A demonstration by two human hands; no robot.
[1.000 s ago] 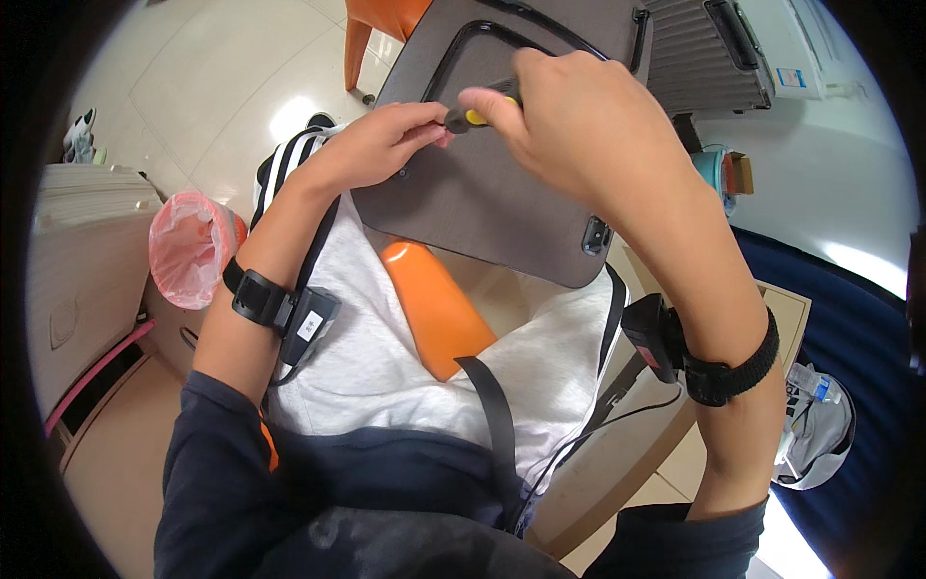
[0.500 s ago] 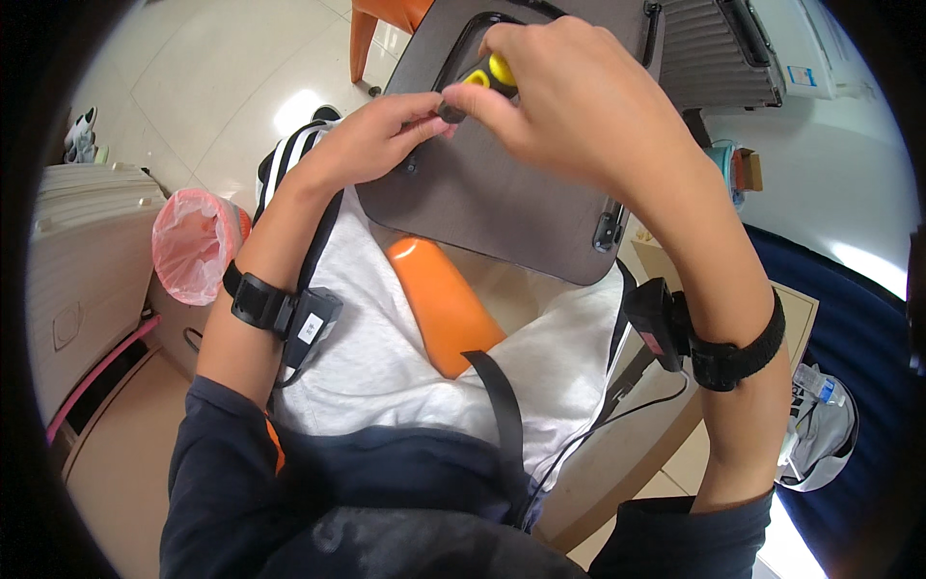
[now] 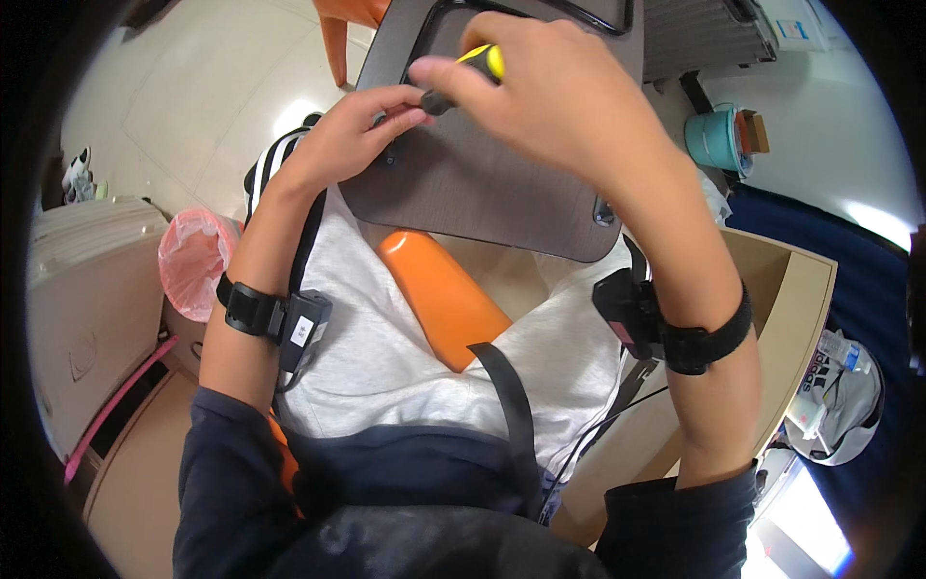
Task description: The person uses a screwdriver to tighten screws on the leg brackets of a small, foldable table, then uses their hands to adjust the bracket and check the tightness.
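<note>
A screwdriver with a black and yellow handle (image 3: 492,61) slants down to the left inside my right hand (image 3: 564,101), whose fingers wrap round it. Close by its lower black end, my left hand (image 3: 362,130) pinches with thumb and forefinger. What lies between those fingertips is hidden, and so is the screwdriver's tip. Both hands are over the left edge of a dark brown board (image 3: 482,188), which looks like the underside of a small folding table. It leans against my knees, with a black metal leg frame (image 3: 590,14) and black corner brackets (image 3: 603,210).
An orange seat (image 3: 439,294) shows between my legs. On the left stand a pink-lined bin (image 3: 193,261) and a pale suitcase (image 3: 92,309). To the right are an open wooden drawer (image 3: 805,299), a teal bucket (image 3: 712,140) and a grey bag (image 3: 837,410).
Both hands, the screwdriver and the board appear shifted slightly left and up as the view moves. My right thumb has lifted and stretched out along the handle.
</note>
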